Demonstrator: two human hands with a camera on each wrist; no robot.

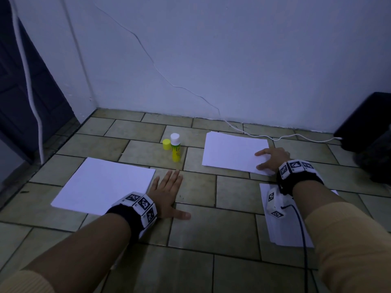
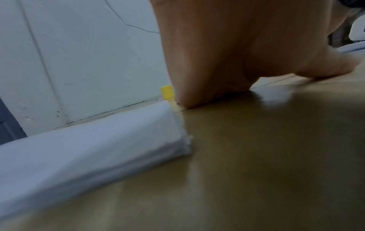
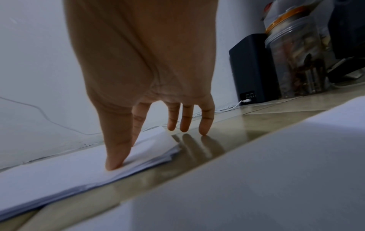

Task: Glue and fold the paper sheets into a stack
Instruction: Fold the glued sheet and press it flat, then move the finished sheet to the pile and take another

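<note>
The step in hand looks like fetching a fresh sheet: the right hand [image 1: 273, 160] rests on the near right corner of the far pile of white paper sheets [image 1: 232, 152], thumb and forefinger pressed flat on the top sheet while the other fingers [image 3: 205, 125] hang past the pile's edge, the outermost one touching the floor tile [image 3: 227, 140]. Nothing is pinched yet; the fingers are straight and spread. The left hand [image 1: 169, 193] lies palm down and flat on the tiled floor [image 1: 196, 225], just beside the right edge of a second block of paper [image 1: 105, 185], holding nothing.

The next move, I judge, calls for parting one sheet from the pile, a light sideways drag of the thumb to lift a corner, then a pinch, without carrying two sheets along.

The far pile is loose, its edges stepped and fanned in the right wrist view. The left block seems thicker and rounded along one side, possibly folded sheets already stacked, though the left wrist view is too blurred to be sure. A third lot of paper [image 1: 283, 229] lies under the right forearm. The glue stick [image 1: 175, 150] stands upright between the two far piles (its yellow cap [image 1: 166, 144] is off and set beside it), ready for use.
</note>
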